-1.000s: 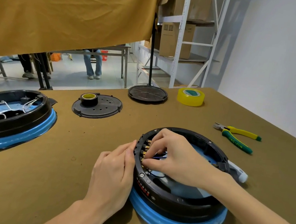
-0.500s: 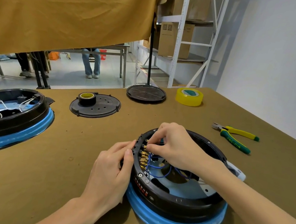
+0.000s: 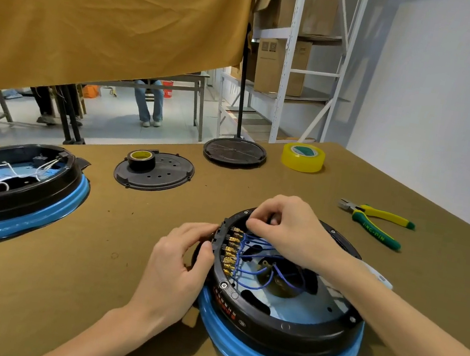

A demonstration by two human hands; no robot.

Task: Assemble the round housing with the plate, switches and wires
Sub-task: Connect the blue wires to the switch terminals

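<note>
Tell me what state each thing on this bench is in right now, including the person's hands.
Near round housing: open on top, blue wires on brass terminals.
Left hand: curled against the housing's outer wall.
Right hand: pinching at the top terminal.
Second housing: open, white wires loose inside.
Perforated plate: lying flat, black tape roll on it.
Pliers: lying unused.
Yellow tape roll: lying flat.
</note>
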